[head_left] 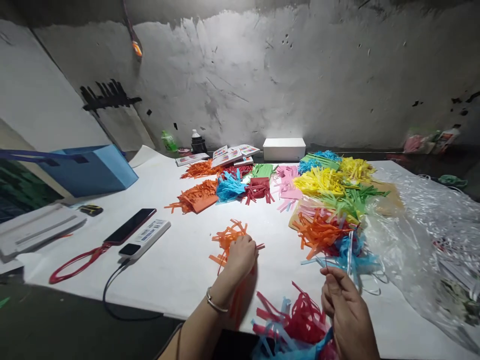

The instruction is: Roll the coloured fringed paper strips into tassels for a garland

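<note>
My left hand [242, 254], with a bracelet on the wrist, is curled down onto an orange paper fringe [228, 237] at the middle of the table. Its fingertips are partly hidden, and orange strips stick out on both sides. Thumb and forefinger of my right hand [347, 310] are pinched together on a thin cord [325, 261], which is hard to make out. Right beside that hand, at the table's front edge, is a bunch of red and light-blue paper fringe [302, 320]. Whether the cord joins this bunch cannot be seen.
Coloured fringe bundles, including yellow ones [320, 181], lie across the back and right. Clear plastic wrap [397, 250] covers the right side. A phone [131, 226], a white power bank [146, 239] with cable, and a blue bag [90, 170] are left. A white box [284, 149] stands behind.
</note>
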{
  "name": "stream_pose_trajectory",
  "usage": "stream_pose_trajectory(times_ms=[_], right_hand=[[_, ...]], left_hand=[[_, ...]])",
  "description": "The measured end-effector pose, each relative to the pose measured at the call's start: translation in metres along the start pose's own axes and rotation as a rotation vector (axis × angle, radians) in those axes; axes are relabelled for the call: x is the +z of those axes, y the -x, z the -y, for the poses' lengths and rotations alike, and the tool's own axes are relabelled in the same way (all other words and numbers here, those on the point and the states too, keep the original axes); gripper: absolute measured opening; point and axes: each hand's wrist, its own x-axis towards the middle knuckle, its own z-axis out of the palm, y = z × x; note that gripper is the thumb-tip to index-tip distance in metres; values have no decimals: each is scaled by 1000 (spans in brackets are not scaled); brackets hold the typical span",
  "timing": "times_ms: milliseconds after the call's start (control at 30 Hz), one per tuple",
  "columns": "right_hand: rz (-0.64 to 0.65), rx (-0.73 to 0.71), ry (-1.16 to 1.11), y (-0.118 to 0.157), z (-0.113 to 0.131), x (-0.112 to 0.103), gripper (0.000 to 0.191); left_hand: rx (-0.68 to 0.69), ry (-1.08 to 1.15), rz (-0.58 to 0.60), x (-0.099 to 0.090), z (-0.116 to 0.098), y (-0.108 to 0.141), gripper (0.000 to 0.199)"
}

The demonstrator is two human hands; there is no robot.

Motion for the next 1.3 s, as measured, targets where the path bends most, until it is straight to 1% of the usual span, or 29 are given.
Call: stream_pose_trajectory(times_ms=[67,133,200,267,333,400,467,500,567,667,733,800,867,933,1000,1067,1133,1200,1233,1300], right_hand=[[54,18,51,3,-4,1,53],[102,4,128,6,-6,5,55],[147,-38,228,10,-5,10,52],[196,-83,308,14,-2,15,46],[238,-115,352,18,0,20,44],[265,-145,379,22,1,23,42],[284,-177,407,25,1,24,42],[292,-191,420,27,0,24,42],[298,-199,445,28,-3,23,43],[288,-191,467,29,-4,22,45],[280,-169,475,28,-3,21,46],[305,-136,472,25,1,18,48],[388,-103,463,21,5,17,54],[474,-94,455,18,10,16,55],[520,-129,487,16,14,16,44],[519,-205,543,16,16,17,34],[458,-283,590,18,15,19,32],[398,-335,604,21,12,20,30],[399,-353,604,22,10,20,30],[456,-373,600,23,8,22,30]], left_hand=[[-61,-7,21,-1,9,-6,20],[-101,18,56,-3,7,0,18],[-124,91,100,-4,-5,15,19],[-138,186,155,-4,-23,35,23],[-185,357,214,-1,-40,55,29],[-300,660,266,3,-51,70,31],[-424,969,295,7,-56,78,31],[-465,1069,300,8,-57,79,31],[-491,1132,299,11,-56,80,30],[-495,1122,313,11,-54,79,30],[-438,1008,342,10,-56,81,30],[-281,767,366,7,-60,85,25],[-64,478,364,5,-63,88,19],[140,269,330,4,-65,90,17],[288,161,284,4,-65,91,18],[379,110,272,3,-65,91,20],[387,84,293,0,-66,90,20],[317,129,278,-3,-69,88,19],[270,181,259,-4,-70,87,18],[192,302,216,-4,-74,86,17]])
